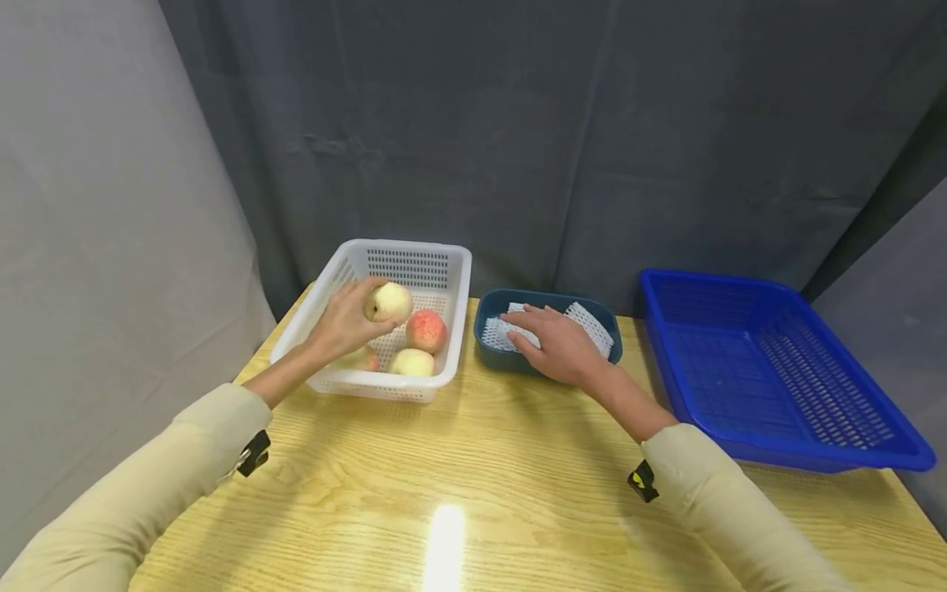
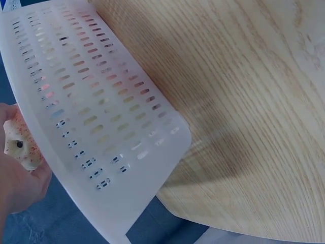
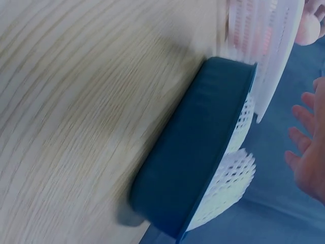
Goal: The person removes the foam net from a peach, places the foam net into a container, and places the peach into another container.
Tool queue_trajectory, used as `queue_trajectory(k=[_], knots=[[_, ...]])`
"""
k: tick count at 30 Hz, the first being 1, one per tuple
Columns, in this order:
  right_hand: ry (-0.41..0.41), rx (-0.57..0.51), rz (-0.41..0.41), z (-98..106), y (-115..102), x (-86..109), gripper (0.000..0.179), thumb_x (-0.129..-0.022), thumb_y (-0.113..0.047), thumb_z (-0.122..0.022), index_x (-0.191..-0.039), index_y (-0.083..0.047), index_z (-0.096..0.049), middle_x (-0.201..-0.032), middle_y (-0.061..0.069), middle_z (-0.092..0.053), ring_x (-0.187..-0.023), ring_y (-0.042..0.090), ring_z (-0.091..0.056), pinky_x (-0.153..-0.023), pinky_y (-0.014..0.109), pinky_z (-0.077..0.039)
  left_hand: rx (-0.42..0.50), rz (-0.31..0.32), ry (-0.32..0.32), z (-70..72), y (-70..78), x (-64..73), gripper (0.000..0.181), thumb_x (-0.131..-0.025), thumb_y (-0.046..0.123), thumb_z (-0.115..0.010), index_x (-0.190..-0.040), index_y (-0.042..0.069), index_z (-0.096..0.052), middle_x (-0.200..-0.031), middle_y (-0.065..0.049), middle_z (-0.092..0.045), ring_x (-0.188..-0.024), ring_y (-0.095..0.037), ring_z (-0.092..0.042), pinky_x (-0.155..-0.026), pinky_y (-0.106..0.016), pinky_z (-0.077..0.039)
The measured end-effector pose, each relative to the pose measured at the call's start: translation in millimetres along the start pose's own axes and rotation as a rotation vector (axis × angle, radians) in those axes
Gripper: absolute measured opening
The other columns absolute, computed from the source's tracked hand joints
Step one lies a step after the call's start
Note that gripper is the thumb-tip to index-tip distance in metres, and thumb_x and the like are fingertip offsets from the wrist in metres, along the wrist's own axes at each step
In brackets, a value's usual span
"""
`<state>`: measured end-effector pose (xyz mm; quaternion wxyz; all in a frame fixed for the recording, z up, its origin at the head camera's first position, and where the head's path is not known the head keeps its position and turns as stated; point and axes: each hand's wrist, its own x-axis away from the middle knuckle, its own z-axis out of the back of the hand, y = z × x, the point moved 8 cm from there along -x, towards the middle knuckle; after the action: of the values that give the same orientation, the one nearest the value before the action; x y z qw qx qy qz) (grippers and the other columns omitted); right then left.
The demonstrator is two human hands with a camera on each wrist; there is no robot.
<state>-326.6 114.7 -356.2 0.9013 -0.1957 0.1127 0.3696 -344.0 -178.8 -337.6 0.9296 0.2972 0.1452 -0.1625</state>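
My left hand grips a pale peach between thumb and fingers, over the white slotted basket. In the left wrist view that peach shows a dark stem hole and red speckles, above the basket's rim. Inside the basket lie a red peach, a pale one and another partly under my hand. Over the small teal container hovers my right hand, its fingers loosely spread and holding nothing. White foam nets stick out above the container's rim, apart from my fingers.
A large blue plastic basket sits at the right of the wooden table. Dark cloth hangs behind the table, with light grey cloth at the left side.
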Motion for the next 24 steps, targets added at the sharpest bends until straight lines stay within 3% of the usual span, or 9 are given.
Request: queue_trajectory(k=[5,12,19,24], knots=[[-0.035,-0.006,0.062,-5,-18,-5.6,0.041,-0.104,-0.031,-0.053,-0.139,-0.012,-0.061,-0.142,0.008,-0.056,-0.139,0.032,-0.041,-0.112,0.051,-0.032,-0.029,-0.009,-0.014,0.0,-0.5,-0.8,0.067,-0.079,0.023,-0.084,-0.136,0.002,-0.055,-0.122,-0.021,-0.061,-0.107,-0.035,-0.055,-0.083,-0.049,-0.049],[-0.115,-0.057,0.059,-19,-33,-11.7,0.044,-0.104,-0.036,-0.055,-0.143,-0.017,-0.057,-0.147,0.005,-0.051,-0.142,0.028,-0.036,-0.114,0.050,-0.030,-0.074,0.002,-0.041,-1.9,-4.0,-1.1,0.066,-0.080,0.028,-0.083,-0.135,0.001,-0.057,-0.116,-0.021,-0.064,-0.103,-0.035,-0.057,-0.081,-0.048,-0.049],[-0.089,-0.069,0.147,-29,-49,-16.0,0.043,-0.104,-0.032,-0.054,-0.143,-0.014,-0.057,-0.143,0.004,-0.056,-0.141,0.031,-0.039,-0.114,0.049,-0.030,-0.091,0.030,-0.068,-5.8,-11.0,-1.2,0.068,-0.081,0.030,-0.082,-0.137,0.001,-0.056,-0.116,-0.022,-0.064,-0.103,-0.036,-0.057,-0.082,-0.049,-0.048],[-0.090,-0.073,0.165,-37,-55,-19.4,0.041,-0.103,-0.030,-0.056,-0.141,-0.016,-0.059,-0.145,0.005,-0.054,-0.141,0.032,-0.037,-0.115,0.050,-0.028,-0.101,0.030,-0.076,-8.0,-13.5,-0.4,0.068,-0.082,0.029,-0.081,-0.137,0.000,-0.054,-0.117,-0.023,-0.063,-0.103,-0.037,-0.057,-0.082,-0.050,-0.048]])
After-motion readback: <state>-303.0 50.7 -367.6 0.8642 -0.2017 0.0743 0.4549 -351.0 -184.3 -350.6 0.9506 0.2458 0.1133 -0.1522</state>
